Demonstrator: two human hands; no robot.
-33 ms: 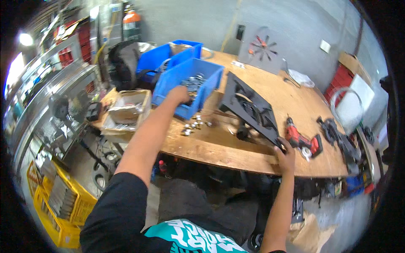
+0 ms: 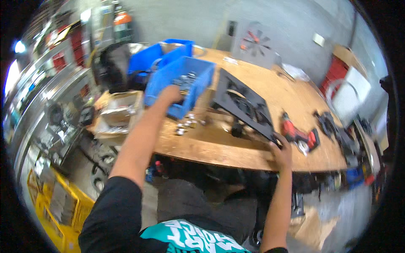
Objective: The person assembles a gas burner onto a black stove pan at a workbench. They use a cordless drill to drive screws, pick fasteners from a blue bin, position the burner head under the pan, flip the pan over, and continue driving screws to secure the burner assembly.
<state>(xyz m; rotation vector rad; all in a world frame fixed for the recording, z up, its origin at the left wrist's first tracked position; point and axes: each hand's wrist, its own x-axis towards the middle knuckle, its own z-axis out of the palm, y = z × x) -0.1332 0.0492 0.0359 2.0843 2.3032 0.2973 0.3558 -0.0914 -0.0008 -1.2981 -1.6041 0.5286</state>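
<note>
Panel [image 2: 244, 105], black, tilted, extends left from right hand [image 2: 283, 152] clamping its corner. Left hand [image 2: 172, 93]: grip hidden inside blue bin [image 2: 196, 96].

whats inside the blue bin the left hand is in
Small silvery metal parts show inside the blue bin; whatever lies under the left hand is covered, its fingertips hidden too.

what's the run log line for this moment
left hand: inside blue bin | right hand: gripping black panel corner | red drill: on table, right of panel
</note>
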